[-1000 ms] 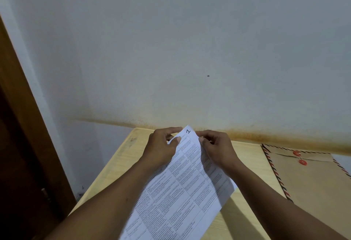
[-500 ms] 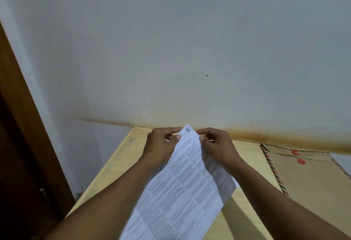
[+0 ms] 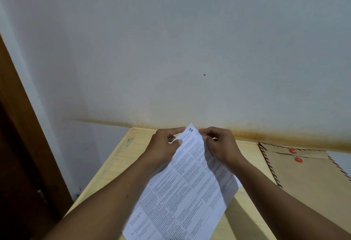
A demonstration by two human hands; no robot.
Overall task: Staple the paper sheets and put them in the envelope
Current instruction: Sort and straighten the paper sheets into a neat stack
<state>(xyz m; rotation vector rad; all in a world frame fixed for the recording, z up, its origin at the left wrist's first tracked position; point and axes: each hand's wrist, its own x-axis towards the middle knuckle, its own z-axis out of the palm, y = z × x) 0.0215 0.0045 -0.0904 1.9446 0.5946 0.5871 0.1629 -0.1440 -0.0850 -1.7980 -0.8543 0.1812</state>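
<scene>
Two bare forearms enter from the lower edge and converge toward the centre.

Paper sheets [image 3: 186, 188]: white, printed with a grid of small text, held tilted above the table. The far corner is uppermost and bears a handwritten mark, and the near end runs off the bottom of the view. A second edge shows at the right side. The number of sheets cannot be told.

Left hand [image 3: 163, 144]: pinches the left edge of the sheets near the top corner, thumb on the printed face, forefinger extended along the back.

Right hand [image 3: 220, 144]: pinches the right edge opposite, thumb and forefinger closed on the paper, remaining fingers curled.

Table [image 3: 121, 160]: light wood, under the hands and sheets.

Envelope [image 3: 311, 179]: brown, with a red and dark striped border. It lies flat on the table at the right, well apart from the sheets, its flap toward the wall. Two red round fasteners [image 3: 293, 151] sit on and just below the flap.

Wall [image 3: 171, 49]: pale, with a rust-coloured stain band [image 3: 266, 135] along the table's far edge.

Door frame [image 3: 22, 144]: dark wood, at the far left.
</scene>
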